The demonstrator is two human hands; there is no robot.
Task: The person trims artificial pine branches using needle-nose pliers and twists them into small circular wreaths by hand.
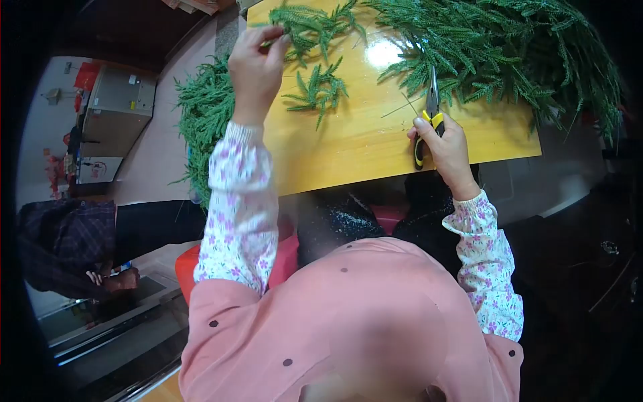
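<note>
My right hand point(447, 149) is closed round the black-and-yellow handles of long-nose pliers point(434, 90), whose jaws point away from me at the edge of a large pile of green pine-like branches point(482, 47). A thin wire or stem point(402, 107) lies just left of the pliers. My left hand point(258, 70) is raised over the table's far left, thumb and fingers pinched at a green sprig point(295, 23); the grip itself is partly hidden. A smaller loose sprig point(318, 90) lies on the yellow table point(375, 147), to the right of my left wrist.
More green branches point(204, 100) are bunched beside the table's left edge. A person in a checked top point(74, 234) is at the far left, near cardboard boxes point(117, 94). A red stool point(191, 271) shows near my left elbow.
</note>
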